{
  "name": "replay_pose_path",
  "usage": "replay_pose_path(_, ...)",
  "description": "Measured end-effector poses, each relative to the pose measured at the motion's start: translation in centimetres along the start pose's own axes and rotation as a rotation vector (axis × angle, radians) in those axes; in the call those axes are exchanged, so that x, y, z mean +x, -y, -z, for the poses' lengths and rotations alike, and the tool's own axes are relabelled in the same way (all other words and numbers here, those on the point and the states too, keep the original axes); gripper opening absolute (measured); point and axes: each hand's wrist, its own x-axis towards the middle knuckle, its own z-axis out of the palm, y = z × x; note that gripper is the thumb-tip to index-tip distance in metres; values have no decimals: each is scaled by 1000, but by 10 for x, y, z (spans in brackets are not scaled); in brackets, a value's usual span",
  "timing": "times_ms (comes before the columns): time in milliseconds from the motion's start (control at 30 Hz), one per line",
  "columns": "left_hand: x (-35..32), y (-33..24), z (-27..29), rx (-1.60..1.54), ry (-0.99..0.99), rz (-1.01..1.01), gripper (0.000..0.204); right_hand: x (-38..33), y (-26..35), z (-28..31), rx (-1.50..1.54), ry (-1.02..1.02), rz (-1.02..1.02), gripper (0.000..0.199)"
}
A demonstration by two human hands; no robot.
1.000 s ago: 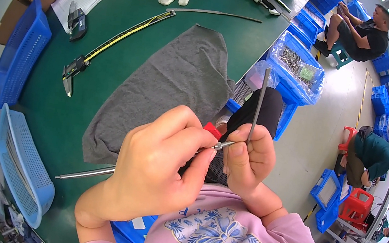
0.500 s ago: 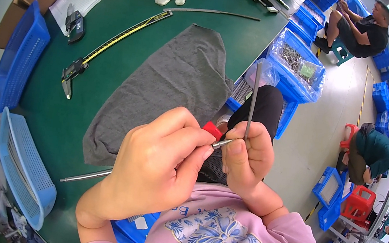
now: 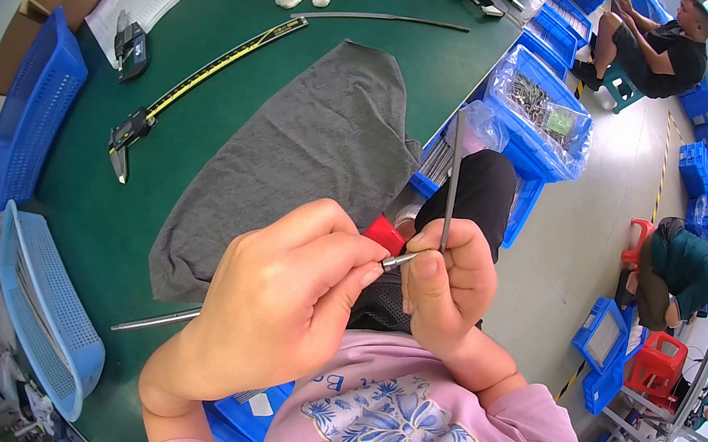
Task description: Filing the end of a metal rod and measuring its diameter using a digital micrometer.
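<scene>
Thin grey metal rod [image 3: 453,181]: held upright, pinched near its lower end by the right hand [image 3: 446,286], fingers closed round it, in front of the person's chest and off the near edge of the green surface [image 3: 209,92]. Left hand [image 3: 284,302]: closed on a red-handled tool [image 3: 385,234] whose short metal tip [image 3: 400,259] meets the rod's base. Grey cloth [image 3: 308,160]: spread flat at the surface's near right edge. Long yellow-and-black caliper [image 3: 201,82]: lying diagonally left of the cloth. Second slim metal rod [image 3: 154,320]: at the near edge. Light blue mesh tray [image 3: 42,313]: near-left corner.
</scene>
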Motion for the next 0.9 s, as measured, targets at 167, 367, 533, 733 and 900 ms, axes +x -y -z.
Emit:
replay_pose_path(167,0,1,0,-7,8,-2,9,-1,-1,2,-23,15,-6,10)
replay_pose_path(367,1,0,0,-23,9,20,9,0,0,1,-16,10,1,11)
replay_pose_path(533,0,0,0,6,3,-7,8,0,0,2,9,18,4,11)
replay_pose_path(733,0,1,-2,2,-21,-22,10,0,0,2,-3,15,10,11)
replay_pose_path(900,1,0,-4,-15,-15,5,11,0,-1,4,-35,13,15,11)
